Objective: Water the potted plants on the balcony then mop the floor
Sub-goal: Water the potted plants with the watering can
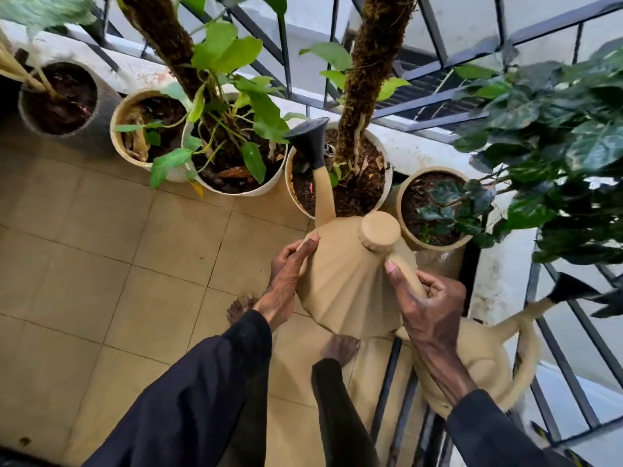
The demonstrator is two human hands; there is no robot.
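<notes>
Gripping ribbed tan watering can [347, 281]: left hand [290, 264] clasping side, right hand [428, 298] round handle [406, 273]; black cone nozzle [310, 138] toward twelve o'clock.

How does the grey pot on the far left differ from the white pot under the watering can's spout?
The grey pot is dark and rough-sided; the white pot is pale and smooth. The grey pot holds thin pale stems; the white pot holds a thick mossy pole. Both are round, hold dark soil and stand on the tiled floor.
</notes>
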